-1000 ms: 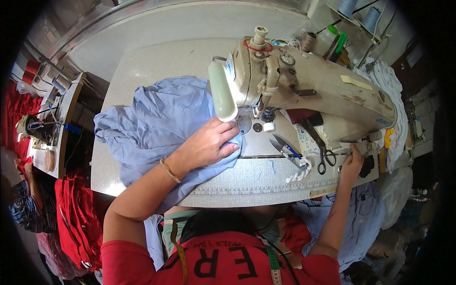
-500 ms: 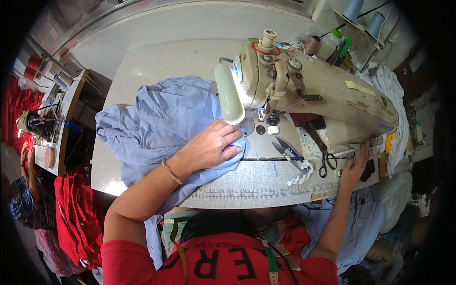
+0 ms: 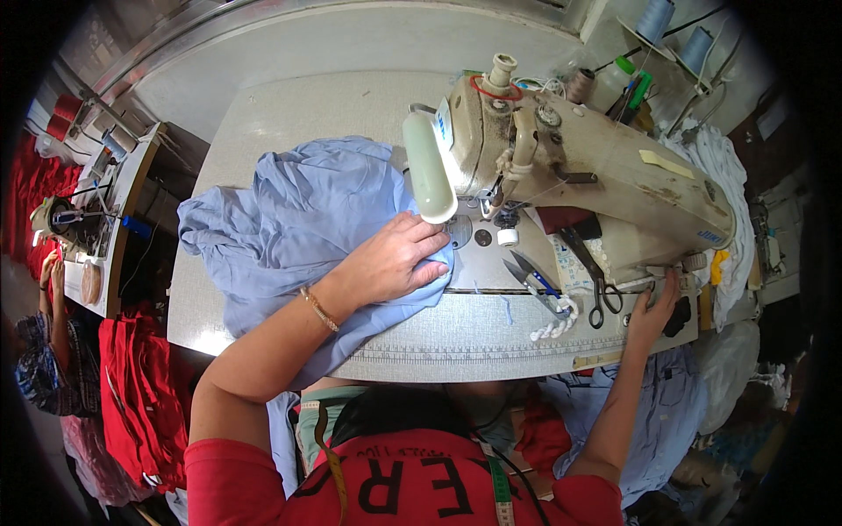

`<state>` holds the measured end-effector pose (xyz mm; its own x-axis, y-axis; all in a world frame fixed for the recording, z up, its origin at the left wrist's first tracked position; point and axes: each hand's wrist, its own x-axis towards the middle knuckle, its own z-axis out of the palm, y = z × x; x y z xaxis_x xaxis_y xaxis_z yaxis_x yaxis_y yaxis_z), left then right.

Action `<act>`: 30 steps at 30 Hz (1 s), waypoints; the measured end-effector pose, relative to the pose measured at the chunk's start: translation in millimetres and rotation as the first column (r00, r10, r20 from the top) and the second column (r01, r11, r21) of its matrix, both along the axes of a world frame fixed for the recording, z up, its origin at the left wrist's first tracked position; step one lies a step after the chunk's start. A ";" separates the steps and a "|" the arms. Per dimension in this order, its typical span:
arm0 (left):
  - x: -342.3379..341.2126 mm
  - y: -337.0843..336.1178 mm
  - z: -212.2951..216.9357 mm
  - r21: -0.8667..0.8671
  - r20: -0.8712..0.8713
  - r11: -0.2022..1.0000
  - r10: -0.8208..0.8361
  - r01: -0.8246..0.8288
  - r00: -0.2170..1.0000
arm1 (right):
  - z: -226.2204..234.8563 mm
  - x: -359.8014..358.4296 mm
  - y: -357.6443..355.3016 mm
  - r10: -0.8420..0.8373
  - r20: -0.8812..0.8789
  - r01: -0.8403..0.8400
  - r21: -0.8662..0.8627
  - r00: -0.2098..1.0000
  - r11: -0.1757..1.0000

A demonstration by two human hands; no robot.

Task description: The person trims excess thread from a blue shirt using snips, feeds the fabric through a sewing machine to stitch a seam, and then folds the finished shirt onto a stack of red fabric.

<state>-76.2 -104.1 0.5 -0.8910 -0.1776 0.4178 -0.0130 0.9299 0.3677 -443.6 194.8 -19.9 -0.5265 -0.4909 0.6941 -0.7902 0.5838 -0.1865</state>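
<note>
2 hands are at work at a sewing machine [image 3: 561,167] on a grey worktop [image 3: 289,114]. The left hand [image 3: 395,259] lies flat on a blue cloth [image 3: 298,219], with its fingers [image 3: 430,254] spread out and pressing down, not closed around anything. It sits just beside the needle part of the machine, so it looks like it keeps the cloth smooth and stops it from sliding.

Most of the cloth is bunched up in a soft heap on the left side of the worktop, and 1 edge hangs over the front. The heap is off to the side, so only a small flat bit lies by the needle.

The right hand [image 3: 658,307] reaches far to the right end of the machine, near its wheel. Its fingers touch something dark there, but I cannot tell if they grip it or how far open they are.

Scissors [image 3: 596,280] and small blue snips [image 3: 531,276] lie on the machine's flat bed, between the 2 hands and close enough to grab. A white twisted cord [image 3: 554,324] lies just beside them. Thread cones [image 3: 675,31] stand up high at the back, out of the way.
</note>
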 end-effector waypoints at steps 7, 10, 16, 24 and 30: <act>1.0 -2.0 -0.8 0.025 0.033 1.000 -0.012 0.011 0.999 | -0.3 -4.4 2.8 -0.012 -0.024 0.013 0.018 1.000 1.000; -1.2 -1.4 -2.9 -0.019 -0.080 1.000 -0.016 0.015 0.997 | -1.7 -5.3 3.2 -0.026 -0.030 0.026 0.022 0.999 0.999; -0.9 -0.4 -1.3 -0.028 -0.082 1.000 -0.002 0.000 0.997 | -2.9 -7.1 4.5 -0.031 -0.059 0.033 0.035 0.998 0.999; -1.7 -0.6 -2.5 -0.046 -0.089 0.999 -0.005 0.001 0.996 | -9.2 -14.4 9.6 -0.057 -0.098 0.063 0.054 0.994 0.997; 0.7 -0.9 -0.6 0.002 -0.003 1.000 0.004 -0.004 1.000 | -6.7 -9.1 6.0 -0.054 -0.097 0.061 0.066 0.994 0.996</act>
